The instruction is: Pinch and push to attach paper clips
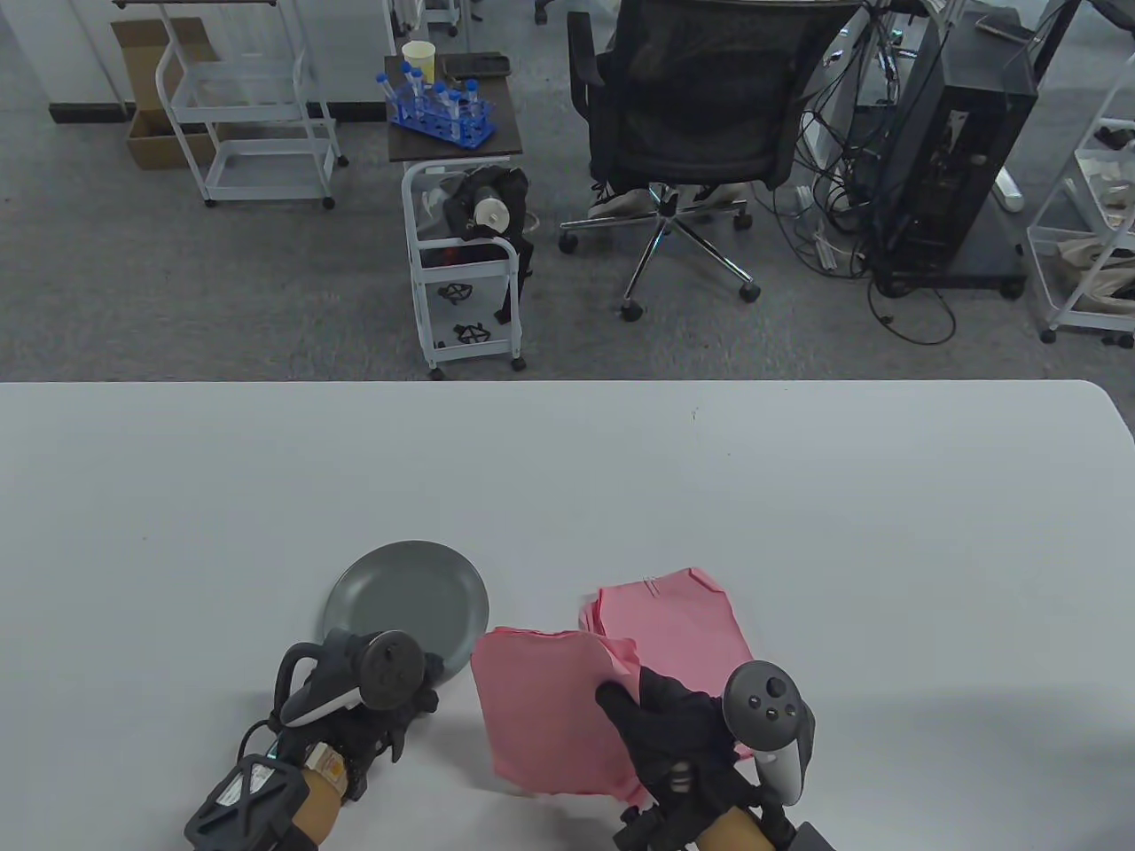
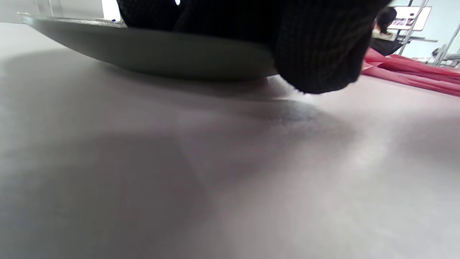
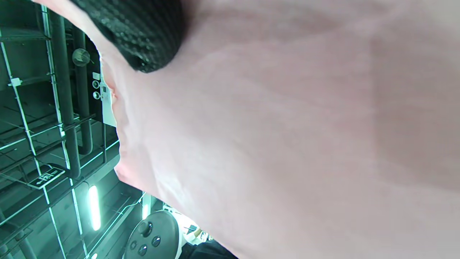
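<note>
Holding up a pink sheet (image 1: 545,709), your right hand (image 1: 678,740) pinches it by its edge, with the thumb lying on top. The sheet is lifted off the worktop (image 1: 798,496) and bends a little in the air. Just past your right hand lies a pile of pink sheets (image 1: 674,612), and a small paper clip (image 1: 652,582) already sits on its far edge.

Your left hand (image 1: 372,700) is down by the near rim of the grey plate (image 1: 408,598), which sits just beyond it. In the left wrist view, a fingertip (image 2: 316,57) hangs right at the rim, close to the worktop. You cannot tell if that hand is pinching a clip or just reaching, because the tracker hides the fingers. No loose clips show on the plate from here.

Here is what could go wrong. The sheet is thin and floppy, so it may fold or slip out of your pinch when you push a clip on. A clip is tiny and smooth, so gloved fingers could drop it. If your left hand bumps the rim, the plate may tip or slide.
</note>
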Motion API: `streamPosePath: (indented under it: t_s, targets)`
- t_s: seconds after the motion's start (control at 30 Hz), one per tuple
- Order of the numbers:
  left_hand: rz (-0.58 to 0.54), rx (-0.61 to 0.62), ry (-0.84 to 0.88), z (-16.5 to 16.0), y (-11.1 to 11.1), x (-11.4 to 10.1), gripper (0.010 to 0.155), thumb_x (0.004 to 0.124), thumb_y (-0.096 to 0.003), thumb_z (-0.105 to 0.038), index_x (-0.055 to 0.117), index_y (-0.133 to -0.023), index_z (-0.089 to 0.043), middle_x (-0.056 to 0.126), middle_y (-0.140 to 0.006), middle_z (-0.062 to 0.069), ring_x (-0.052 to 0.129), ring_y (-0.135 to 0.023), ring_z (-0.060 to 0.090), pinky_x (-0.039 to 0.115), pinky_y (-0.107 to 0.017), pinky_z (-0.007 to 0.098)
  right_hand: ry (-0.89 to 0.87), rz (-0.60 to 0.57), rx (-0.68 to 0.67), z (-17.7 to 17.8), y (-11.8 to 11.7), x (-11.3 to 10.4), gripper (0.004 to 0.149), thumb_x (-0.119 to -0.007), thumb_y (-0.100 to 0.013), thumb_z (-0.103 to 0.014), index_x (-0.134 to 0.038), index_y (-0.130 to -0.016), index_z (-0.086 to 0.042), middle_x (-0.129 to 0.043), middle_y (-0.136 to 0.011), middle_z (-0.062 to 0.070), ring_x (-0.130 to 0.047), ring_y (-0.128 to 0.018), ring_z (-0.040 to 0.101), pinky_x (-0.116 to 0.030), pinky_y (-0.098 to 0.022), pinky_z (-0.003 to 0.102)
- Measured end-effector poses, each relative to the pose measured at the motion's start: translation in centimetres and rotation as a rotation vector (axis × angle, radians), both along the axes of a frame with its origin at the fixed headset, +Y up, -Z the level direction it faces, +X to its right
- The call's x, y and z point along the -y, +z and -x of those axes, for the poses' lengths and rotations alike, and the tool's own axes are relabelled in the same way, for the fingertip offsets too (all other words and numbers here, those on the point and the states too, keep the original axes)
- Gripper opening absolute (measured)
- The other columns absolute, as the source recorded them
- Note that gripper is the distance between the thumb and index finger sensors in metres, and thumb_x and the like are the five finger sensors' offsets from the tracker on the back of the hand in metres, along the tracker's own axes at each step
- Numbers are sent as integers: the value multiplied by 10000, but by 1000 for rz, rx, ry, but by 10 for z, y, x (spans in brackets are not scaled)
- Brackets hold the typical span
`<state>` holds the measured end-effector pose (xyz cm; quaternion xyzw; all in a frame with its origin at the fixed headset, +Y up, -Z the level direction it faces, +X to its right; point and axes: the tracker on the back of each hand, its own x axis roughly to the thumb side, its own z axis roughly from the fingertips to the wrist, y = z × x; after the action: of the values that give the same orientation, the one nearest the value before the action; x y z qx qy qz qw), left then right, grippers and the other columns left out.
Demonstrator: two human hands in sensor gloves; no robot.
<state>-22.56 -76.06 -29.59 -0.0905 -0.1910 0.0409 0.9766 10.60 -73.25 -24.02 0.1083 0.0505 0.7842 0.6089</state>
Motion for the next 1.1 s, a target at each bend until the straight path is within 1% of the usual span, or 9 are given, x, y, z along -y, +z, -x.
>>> streamPosePath:
  t_s: [0.37, 0.53, 0.6, 0.67, 0.7, 0.77, 0.87, 0.97, 1.1]
  targets:
    - [6, -5, 179, 12, -3, -5, 355, 867, -387, -435, 935, -716, -318, 990, -661, -41, 1007, -555, 154, 810, -504, 409, -35, 97, -17, 1, -4, 12, 418, -755, -433, -371, -734, -822, -219, -937, -710, 27, -1012, -557, 274, -783, -530, 470]
    - [213, -207, 958, 35, -8, -21, 383, 835, -408, -400, 872, -776, -298, 1007, -666, -34, 1052, -546, 162, 837, -494, 419, -5, 108, -26, 5, -6, 14, 416, -749, -438, -374, -727, -823, -218, -942, -688, 21, -1023, -523, 257, -796, -515, 457]
    - [324, -216, 1250, 33, -8, -30, 392, 838, -409, -384, 862, -791, -303, 1009, -689, -34, 1065, -569, 160, 817, -550, 444, 11, 109, -21, 7, -6, 16, 417, -743, -439, -374, -720, -826, -221, -949, -670, 15, -1031, -501, 244, -806, -506, 446]
    - [447, -206, 1399, 25, -8, -39, 384, 847, -406, -357, 879, -786, -306, 1002, -736, -28, 1053, -639, 186, 780, -603, 467, 16, 120, -27, 8, -8, 17, 419, -739, -443, -375, -707, -836, -233, -952, -660, 11, -1034, -489, 236, -811, -501, 439]
    - [512, -173, 1416, 17, -8, -46, 375, 859, -400, -346, 899, -773, -319, 979, -789, -27, 999, -740, 225, 738, -640, 483, 17, 122, -30, 10, -8, 18, 419, -739, -443, -376, -710, -836, -235, -954, -655, 11, -1036, -483, 236, -813, -498, 438]
    - [495, -168, 1333, 6, -6, -61, 367, 891, -386, -368, 941, -740, -286, 786, -891, 2, 785, -849, 263, 611, -679, 486, 24, 126, -42, 12, -8, 18, 417, -740, -441, -376, -719, -831, -231, -960, -641, 13, -1038, -472, 235, -815, -492, 438]
    - [370, -159, 1208, -3, -10, -79, 353, 901, -365, -405, 971, -699, -317, 912, -716, -29, 927, -646, 190, 737, -558, 434, 23, 117, -46, 12, -6, 17, 416, -742, -438, -374, -726, -826, -226, -965, -633, 19, -1039, -463, 241, -815, -487, 443]
    - [462, -168, 1335, -12, -14, -86, 348, 903, -370, -384, 980, -702, -311, 950, -699, -23, 979, -601, 184, 775, -527, 425, 26, 104, -50, 10, -4, 14, 417, -743, -436, -373, -728, -825, -223, -965, -632, 21, -1039, -462, 245, -816, -486, 444]
    - [504, -178, 1308, -21, -19, -90, 375, 870, -392, -358, 953, -756, -325, 995, -731, -40, 1041, -633, 182, 814, -544, 425, 15, 87, -48, 7, -3, 10, 417, -742, -437, -373, -728, -826, -223, -965, -634, 21, -1038, -464, 245, -814, -487, 445]
